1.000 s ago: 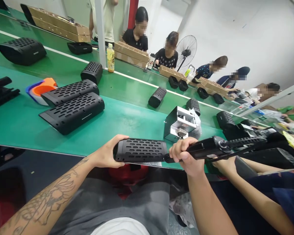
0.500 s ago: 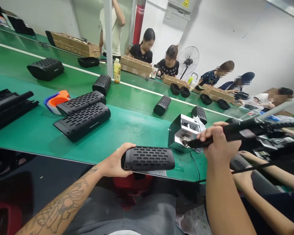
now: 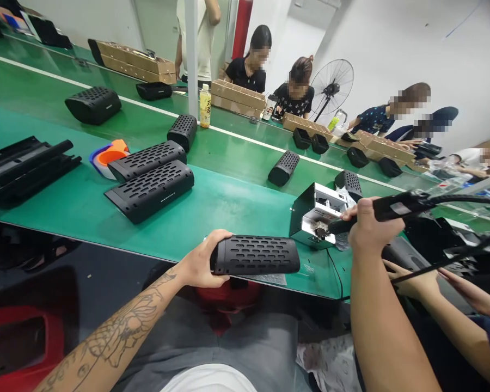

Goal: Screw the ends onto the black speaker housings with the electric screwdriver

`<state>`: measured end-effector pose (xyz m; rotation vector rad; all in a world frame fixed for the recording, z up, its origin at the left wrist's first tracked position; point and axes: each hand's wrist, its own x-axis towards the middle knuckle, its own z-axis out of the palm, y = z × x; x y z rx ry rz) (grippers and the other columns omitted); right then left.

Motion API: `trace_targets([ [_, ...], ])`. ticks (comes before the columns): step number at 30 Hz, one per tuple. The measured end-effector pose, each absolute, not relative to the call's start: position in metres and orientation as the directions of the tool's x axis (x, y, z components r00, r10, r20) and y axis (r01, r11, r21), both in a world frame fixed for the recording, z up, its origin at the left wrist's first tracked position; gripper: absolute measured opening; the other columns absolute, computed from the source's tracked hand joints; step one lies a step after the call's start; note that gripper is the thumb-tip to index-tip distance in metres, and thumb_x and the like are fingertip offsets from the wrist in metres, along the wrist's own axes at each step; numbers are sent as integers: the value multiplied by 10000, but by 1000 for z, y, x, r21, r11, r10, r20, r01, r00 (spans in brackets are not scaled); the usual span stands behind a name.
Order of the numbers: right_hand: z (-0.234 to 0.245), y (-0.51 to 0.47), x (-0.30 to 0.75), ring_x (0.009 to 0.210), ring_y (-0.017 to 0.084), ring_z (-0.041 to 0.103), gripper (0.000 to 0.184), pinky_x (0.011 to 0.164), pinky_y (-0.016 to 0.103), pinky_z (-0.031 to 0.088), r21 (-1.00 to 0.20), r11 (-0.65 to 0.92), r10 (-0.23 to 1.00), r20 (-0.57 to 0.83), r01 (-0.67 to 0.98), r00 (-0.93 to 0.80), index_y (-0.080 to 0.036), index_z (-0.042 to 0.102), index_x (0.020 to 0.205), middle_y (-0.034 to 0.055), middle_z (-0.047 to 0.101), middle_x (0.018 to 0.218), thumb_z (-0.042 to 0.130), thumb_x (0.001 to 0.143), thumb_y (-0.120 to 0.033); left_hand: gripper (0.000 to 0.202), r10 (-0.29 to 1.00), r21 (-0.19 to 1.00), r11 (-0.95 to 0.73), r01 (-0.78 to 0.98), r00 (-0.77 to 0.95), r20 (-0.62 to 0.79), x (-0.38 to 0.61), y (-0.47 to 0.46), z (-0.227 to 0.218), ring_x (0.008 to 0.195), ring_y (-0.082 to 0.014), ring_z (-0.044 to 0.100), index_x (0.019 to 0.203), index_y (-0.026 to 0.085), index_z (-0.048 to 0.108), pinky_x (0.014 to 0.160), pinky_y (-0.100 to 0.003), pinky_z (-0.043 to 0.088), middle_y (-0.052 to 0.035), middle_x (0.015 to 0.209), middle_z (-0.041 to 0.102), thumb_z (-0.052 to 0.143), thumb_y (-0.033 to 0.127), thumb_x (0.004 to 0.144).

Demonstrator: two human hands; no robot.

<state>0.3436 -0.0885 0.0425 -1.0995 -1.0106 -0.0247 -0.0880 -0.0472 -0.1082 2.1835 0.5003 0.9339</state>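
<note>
Green matting (image 3: 232, 204) covers the long workbench, its smooth surface catching a soft sheen. At its near edge lies a black perforated housing (image 3: 257, 255), directly before the person. The left hand (image 3: 202, 264) is spread wide around its left end, clasping it from both sides. The right hand (image 3: 371, 231) is wrapped firmly around a slim black power driver (image 3: 398, 208), whose tip points at the metal fitting (image 3: 320, 229) on a boxy feeder (image 3: 302, 218); whether they touch cannot be told. Keeping the driver straight in line with that fitting, without sideways pressure, seems best, while the left hand steadies the housing. Matte, rounded and rigid-looking, the housing bears rows of elongated slots, contrasting with the feeder's flat, bright face.
</note>
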Motion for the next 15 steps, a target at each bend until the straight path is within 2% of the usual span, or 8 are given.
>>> trace_targets([
  [5, 32, -82, 344, 424, 177, 546, 553, 472, 378, 545, -749, 498, 476, 657, 436, 585, -260, 642, 706, -36, 586, 519, 1029, 776, -648, 1237, 568, 701, -704, 111, 681, 462, -90, -45, -118, 1604, -448, 605, 1813, 308, 259, 1320, -606, 581, -202, 1753, 485, 975, 334, 806],
  [9, 40, -96, 335, 398, 172, 548, 565, 446, 367, 546, -762, 501, 509, 642, 410, 573, -248, 647, 692, -32, 580, 514, 1036, 757, -654, 1274, 584, 723, -680, 124, 688, 431, -90, -46, -118, 1598, -444, 614, 1825, 320, 241, 1323, -605, 580, -201, 1777, 464, 1015, 391, 816],
  [13, 59, -129, 305, 401, 160, 559, 493, 459, 346, 577, -780, 551, 571, 612, 296, 548, -239, 705, 796, -52, 596, 540, 1076, 741, -559, 1239, 597, 740, -660, 132, 689, 411, -89, -47, -112, 1603, -438, 605, 1808, 306, 275, 1320, -589, 583, -200, 1768, 474, 1017, 394, 819],
  [15, 68, -147, 280, 394, 158, 553, 480, 451, 341, 583, -782, 597, 645, 600, 177, 473, -245, 760, 890, -53, 617, 557, 1073, 760, -585, 1231, 597, 743, -657, 124, 688, 413, -88, -47, -110, 1587, -436, 618, 1799, 301, 288, 1301, -580, 599, -200, 1756, 488, 1019, 394, 813],
])
